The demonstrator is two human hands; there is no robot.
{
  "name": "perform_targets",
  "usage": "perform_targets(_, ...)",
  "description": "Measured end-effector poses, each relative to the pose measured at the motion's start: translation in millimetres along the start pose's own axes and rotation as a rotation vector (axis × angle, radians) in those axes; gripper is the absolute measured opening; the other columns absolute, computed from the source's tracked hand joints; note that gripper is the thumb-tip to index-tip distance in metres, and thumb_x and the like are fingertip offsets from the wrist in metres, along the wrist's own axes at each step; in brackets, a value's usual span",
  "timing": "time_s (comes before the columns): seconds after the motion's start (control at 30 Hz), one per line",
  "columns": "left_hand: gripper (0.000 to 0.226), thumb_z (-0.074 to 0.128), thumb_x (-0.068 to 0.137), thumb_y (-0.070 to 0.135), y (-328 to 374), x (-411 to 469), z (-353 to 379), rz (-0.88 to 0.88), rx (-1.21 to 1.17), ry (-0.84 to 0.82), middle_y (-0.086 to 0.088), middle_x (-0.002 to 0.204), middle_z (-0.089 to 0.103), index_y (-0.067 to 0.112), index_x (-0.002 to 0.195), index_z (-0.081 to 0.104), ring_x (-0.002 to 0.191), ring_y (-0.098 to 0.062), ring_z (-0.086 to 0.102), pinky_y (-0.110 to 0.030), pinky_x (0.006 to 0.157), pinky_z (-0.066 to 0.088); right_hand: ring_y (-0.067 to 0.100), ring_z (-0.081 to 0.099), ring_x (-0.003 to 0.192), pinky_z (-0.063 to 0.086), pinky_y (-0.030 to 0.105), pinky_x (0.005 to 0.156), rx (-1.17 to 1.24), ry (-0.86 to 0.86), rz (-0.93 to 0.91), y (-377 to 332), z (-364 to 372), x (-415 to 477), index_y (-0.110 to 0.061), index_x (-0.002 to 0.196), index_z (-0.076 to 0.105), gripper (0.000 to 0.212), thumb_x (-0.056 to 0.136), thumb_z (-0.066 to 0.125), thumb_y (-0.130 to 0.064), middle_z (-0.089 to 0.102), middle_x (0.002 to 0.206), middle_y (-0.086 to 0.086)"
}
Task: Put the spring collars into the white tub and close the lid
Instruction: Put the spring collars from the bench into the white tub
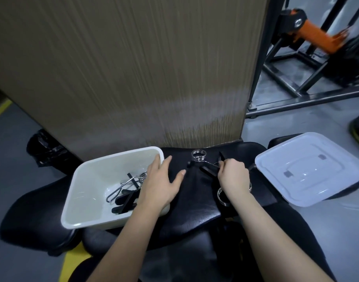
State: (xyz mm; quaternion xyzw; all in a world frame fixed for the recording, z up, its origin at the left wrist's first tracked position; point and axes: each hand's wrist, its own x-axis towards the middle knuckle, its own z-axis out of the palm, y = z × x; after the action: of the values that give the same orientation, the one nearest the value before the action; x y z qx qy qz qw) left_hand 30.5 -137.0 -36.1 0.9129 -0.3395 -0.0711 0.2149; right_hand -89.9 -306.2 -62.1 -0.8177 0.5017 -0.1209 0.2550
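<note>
The white tub [89, 171] stands open on the left of a black padded seat [195, 210]. Inside it lie a chrome spring collar [125, 185] and black-handled pieces. My left hand [161, 180] rests flat on the tub's right rim, fingers spread, holding nothing. My right hand [232, 175] is shut on the black handles of a spring collar [199, 156] whose chrome coil stands on the seat's far edge. Another chrome collar [222, 197] lies under my right wrist, partly hidden. The translucent white lid [308, 169] lies to the right.
A tall brown panel [134, 68] rises right behind the seat. A black metal frame [296, 78] with orange padded gym equipment [315, 33] stands at the back right. A black bag [44, 151] sits on the grey floor at the left.
</note>
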Motion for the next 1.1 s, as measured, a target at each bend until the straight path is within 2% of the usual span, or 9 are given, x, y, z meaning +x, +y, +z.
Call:
perform_targets(0.1, 0.069, 0.04, 0.093, 0.069, 4, -5, -3, 0.093, 0.077, 0.09, -0.009, 0.16, 0.028, 0.026, 0.145, 0.048, 0.148, -0.023, 0.017, -0.044, 0.114, 0.034, 0.037, 0.068, 0.085, 0.053, 0.041, 0.078, 0.276, 0.054, 0.068, 4, -7, -3, -0.01, 0.078, 0.072, 0.037, 0.1, 0.049, -0.03, 0.074, 0.077, 0.011)
perform_targets(0.17, 0.06, 0.035, 0.098, 0.061, 8, -10, -6, 0.201, 0.122, 0.2, -0.012, 0.154, 0.038, 0.019, 0.134, 0.059, 0.141, -0.028, 0.028, -0.045, 0.112, 0.036, 0.021, 0.072, 0.071, 0.055, 0.037, 0.074, 0.496, 0.063, 0.028, 4, -11, -9, -0.016, 0.071, 0.072, 0.036, 0.098, 0.054, -0.03, 0.072, 0.063, -0.001)
perform_targets(0.3, 0.059, 0.022, 0.101, 0.053, 11, -21, -19, 0.316, 0.081, 0.293, 0.0, 0.105, 0.063, 0.021, 0.106, 0.072, 0.102, -0.027, 0.052, -0.046, 0.089, 0.043, 0.003, 0.071, 0.062, 0.057, 0.019, 0.071, 0.754, 0.125, -0.106, -2, -24, -42, -0.013, 0.089, 0.077, 0.02, 0.098, 0.061, -0.019, 0.074, 0.068, -0.005)
perform_targets(0.4, 0.081, 0.01, 0.096, 0.069, 28, -30, -42, 0.052, -0.492, 0.064, -0.001, 0.076, 0.072, 0.017, 0.095, 0.072, 0.073, -0.019, 0.058, -0.036, 0.072, 0.045, 0.004, 0.071, 0.064, 0.051, 0.011, 0.069, 0.78, 0.197, -0.177, -9, -34, -69, -0.018, 0.088, 0.076, 0.017, 0.097, 0.063, -0.015, 0.074, 0.07, -0.004)
perform_targets(0.5, 0.067, 0.023, 0.1, 0.065, 48, -37, -73, -0.249, -1.022, -0.248, -0.019, 0.071, 0.071, 0.01, 0.106, 0.061, 0.047, -0.02, 0.049, -0.023, 0.042, 0.025, 0.004, 0.07, 0.069, 0.047, 0.008, 0.072, 0.723, 0.266, -0.258, -14, -38, -82, -0.017, 0.089, 0.077, 0.016, 0.097, 0.063, -0.013, 0.073, 0.071, -0.004)
perform_targets(0.63, 0.037, 0.041, 0.104, 0.048, 56, -54, -98, -0.321, -1.19, -0.408, -0.012, 0.089, 0.077, 0.013, 0.1, 0.055, 0.057, -0.015, 0.066, -0.024, 0.048, 0.038, 0.001, 0.069, 0.075, 0.05, 0.016, 0.075, 0.695, 0.36, -0.358, -22, -45, -93, -0.014, 0.095, 0.076, 0.014, 0.097, 0.063, -0.01, 0.072, 0.076, -0.002)
perform_targets(0.8, 0.023, 0.06, 0.098, 0.026, 35, -68, -120, -0.488, -1.66, -0.394, -0.01, 0.085, 0.074, 0.004, 0.103, 0.063, 0.064, -0.012, 0.069, -0.021, 0.059, 0.055, 0.002, 0.072, 0.085, 0.051, 0.015, 0.084, 0.775, 0.242, -0.424, -44, -52, -110, -0.017, 0.103, 0.078, 0.016, 0.097, 0.065, -0.011, 0.076, 0.089, -0.01)
perform_targets(0.93, 0.016, 0.057, 0.099, 0.018, 14, -79, -139, -0.341, -1.685, -0.229, -0.006, 0.081, 0.068, 0.006, 0.094, 0.066, 0.068, -0.011, 0.063, -0.022, 0.066, 0.05, -0.007, 0.065, 0.104, 0.046, 0.014, 0.093, 0.666, 0.001, -0.454, -72, -52, -116, -0.019, 0.111, 0.078, 0.02, 0.098, 0.063, -0.022, 0.075, 0.108, -0.016)
perform_targets(1.1, 0.008, 0.054, 0.1, 0.004, -27, -98, -172, -0.213, -1.369, 0.146, -0.014, 0.094, 0.075, 0.007, 0.105, 0.061, 0.074, -0.018, 0.07, -0.029, 0.068, 0.059, 0.031, 0.039, 0.143, 0.031, 0.038, 0.117, 0.457, -0.242, -0.29, -113, -23, -103, -0.008, 0.149, 0.044, 0.056, 0.102, 0.048, -0.039, 0.048, 0.153, 0.012)
